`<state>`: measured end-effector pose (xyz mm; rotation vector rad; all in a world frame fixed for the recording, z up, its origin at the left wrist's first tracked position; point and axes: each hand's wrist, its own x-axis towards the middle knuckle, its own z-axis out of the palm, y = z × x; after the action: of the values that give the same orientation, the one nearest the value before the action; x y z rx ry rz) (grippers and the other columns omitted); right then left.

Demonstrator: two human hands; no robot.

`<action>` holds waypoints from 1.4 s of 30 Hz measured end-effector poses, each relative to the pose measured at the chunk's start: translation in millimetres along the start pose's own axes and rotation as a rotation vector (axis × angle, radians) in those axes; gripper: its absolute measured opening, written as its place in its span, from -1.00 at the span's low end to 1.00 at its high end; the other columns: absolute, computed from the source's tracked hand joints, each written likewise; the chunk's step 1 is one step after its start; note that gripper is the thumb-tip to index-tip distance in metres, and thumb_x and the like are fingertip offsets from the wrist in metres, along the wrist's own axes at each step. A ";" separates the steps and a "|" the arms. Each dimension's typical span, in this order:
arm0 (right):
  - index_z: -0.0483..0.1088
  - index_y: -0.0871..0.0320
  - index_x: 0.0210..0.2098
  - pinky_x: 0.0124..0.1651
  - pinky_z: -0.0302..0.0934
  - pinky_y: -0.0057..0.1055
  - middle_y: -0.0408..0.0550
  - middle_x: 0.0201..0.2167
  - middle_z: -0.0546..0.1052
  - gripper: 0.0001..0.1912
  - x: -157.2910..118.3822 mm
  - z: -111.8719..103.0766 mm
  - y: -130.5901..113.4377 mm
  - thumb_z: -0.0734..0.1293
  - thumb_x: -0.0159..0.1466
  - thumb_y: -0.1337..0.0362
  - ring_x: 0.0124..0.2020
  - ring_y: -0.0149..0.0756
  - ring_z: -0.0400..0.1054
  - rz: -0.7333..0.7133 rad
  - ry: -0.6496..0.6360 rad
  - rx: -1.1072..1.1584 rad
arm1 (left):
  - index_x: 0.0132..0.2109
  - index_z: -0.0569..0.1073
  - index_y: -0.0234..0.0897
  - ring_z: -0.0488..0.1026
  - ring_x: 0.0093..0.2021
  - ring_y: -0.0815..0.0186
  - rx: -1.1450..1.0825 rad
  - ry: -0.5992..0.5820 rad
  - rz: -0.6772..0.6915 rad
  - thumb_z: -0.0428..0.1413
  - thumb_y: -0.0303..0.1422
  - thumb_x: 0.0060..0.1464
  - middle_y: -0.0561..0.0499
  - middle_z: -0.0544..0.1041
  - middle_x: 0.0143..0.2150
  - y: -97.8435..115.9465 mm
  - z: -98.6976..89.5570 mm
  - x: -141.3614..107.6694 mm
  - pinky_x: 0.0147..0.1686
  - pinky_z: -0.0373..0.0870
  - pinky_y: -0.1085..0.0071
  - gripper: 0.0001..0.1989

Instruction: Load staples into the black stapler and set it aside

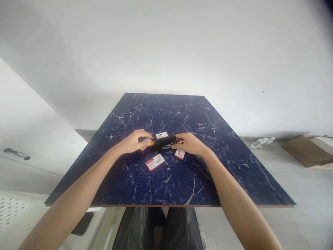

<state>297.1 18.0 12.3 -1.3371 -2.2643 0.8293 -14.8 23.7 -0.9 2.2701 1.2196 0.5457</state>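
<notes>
A black stapler-like object (165,141) with an orange part at its left end lies across the middle of the blue marbled table (161,114). My right hand (189,143) grips its right end between thumb and fingers. At the left end is my left hand (136,141), its thumb at the orange part and its fingers apart from the thumb; whether it grips the object is hard to tell. Several small red and white boxes surround it: one in front (155,162), one under my right hand (179,154), one partly behind my left hand (146,143), and a white one behind the object (161,135).
On the floor at the right are clear plastic bottles (262,142) and a brown cardboard box (308,151). A white cabinet with a dark handle (17,153) stands at the left. The wall rises behind the table; my legs are below its front edge.
</notes>
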 end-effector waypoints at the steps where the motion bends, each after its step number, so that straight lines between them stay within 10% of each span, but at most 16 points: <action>1: 0.52 0.09 -0.32 -0.27 0.26 -0.42 -0.17 -0.35 0.61 -0.85 0.9 2.5 0.1 0.42 0.17 0.16 -0.35 -0.29 0.46 0.003 0.012 -0.001 | 0.06 0.57 -0.06 0.16 0.37 -0.04 0.020 0.056 0.005 0.08 -0.06 0.24 -0.05 0.52 0.17 1.9 1.8 0.1 0.32 0.08 -0.05 -0.64; 8: 0.53 0.11 -0.26 -0.22 0.28 -0.39 -0.12 -0.31 0.61 -0.84 9.4 21.2 2.6 0.41 0.21 0.17 -0.31 -0.27 0.46 -0.015 0.141 -0.048 | 0.15 0.50 -0.04 0.32 0.20 0.03 0.089 0.138 0.015 0.21 -0.11 0.13 -0.10 0.46 0.14 1.3 7.2 0.8 0.21 0.26 0.04 -0.55; 18: 0.55 0.01 -0.10 -0.12 0.31 -0.31 -0.12 -0.20 0.63 -0.75 -0.4 -18.9 28.6 0.39 0.22 0.18 -0.24 -0.24 0.48 0.028 0.105 -0.136 | 0.14 0.51 -0.07 0.37 0.10 0.08 0.142 0.189 -0.016 0.19 -0.14 0.17 -0.11 0.50 0.03 -6.9 4.4 2.2 0.13 0.32 0.10 -0.59; 24: 0.54 0.07 -0.14 -0.19 0.33 -0.30 -0.04 -0.22 0.62 -0.75 1.5 -14.6 27.2 0.37 0.25 0.11 -0.28 -0.22 0.47 -0.030 0.244 -0.109 | 0.07 0.50 -0.19 0.42 0.04 0.08 0.160 0.191 0.050 0.09 -0.08 0.21 -0.12 0.53 0.03 23.7 -12.5 -8.5 0.02 0.34 0.16 -0.60; 32: 0.53 0.09 -0.32 -0.24 0.30 -0.33 -0.10 -0.37 0.60 -0.85 -1.4 -6.6 5.1 0.32 0.29 0.22 -0.38 -0.27 0.44 -0.185 0.409 -0.075 | -0.18 0.58 -0.16 0.49 -0.29 0.22 0.228 -0.262 0.168 0.27 -0.10 0.00 -0.01 0.55 -0.23 71.0 -0.3 -27.7 -0.30 0.33 0.33 -0.70; 42: 0.54 0.05 -0.05 -0.19 0.40 -0.29 -0.05 -0.15 0.62 -0.68 -6.8 16.5 -29.2 0.43 0.22 0.11 -0.27 -0.21 0.51 -0.251 0.131 0.325 | 0.19 0.45 -0.06 0.53 -0.11 0.21 -0.270 0.140 0.196 0.18 -0.29 0.16 -0.12 0.43 0.12 61.6 22.6 -17.7 -0.16 0.56 0.26 -0.57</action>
<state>271.5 -3.7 18.8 -0.9128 -2.0354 0.9407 28.6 -25.8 16.1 2.1595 0.9256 0.8985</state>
